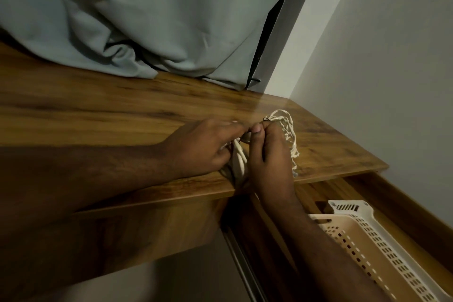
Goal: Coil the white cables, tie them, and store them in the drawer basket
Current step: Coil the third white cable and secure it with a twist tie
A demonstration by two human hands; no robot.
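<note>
A bundle of white cable (286, 127) lies coiled on the wooden desk (98, 110) near its front right edge, its loops sticking out beyond my fingers. My left hand (203, 147) grips the near part of the bundle. My right hand (269, 154) pinches a thin dark tie (266, 119) at the top of the coil, thumb and fingers together. Both hands touch each other over the cable. Below the desk at the right, the drawer (367, 186) stands pulled out with a cream perforated basket (362, 233) inside it. My right forearm hides part of the basket.
A grey-green curtain (147, 19) hangs over the back of the desk, with a dark cord (255, 79) at its right foot. A pale wall (392, 56) closes off the right side. The drawer's metal rail (245, 270) runs down below the desk.
</note>
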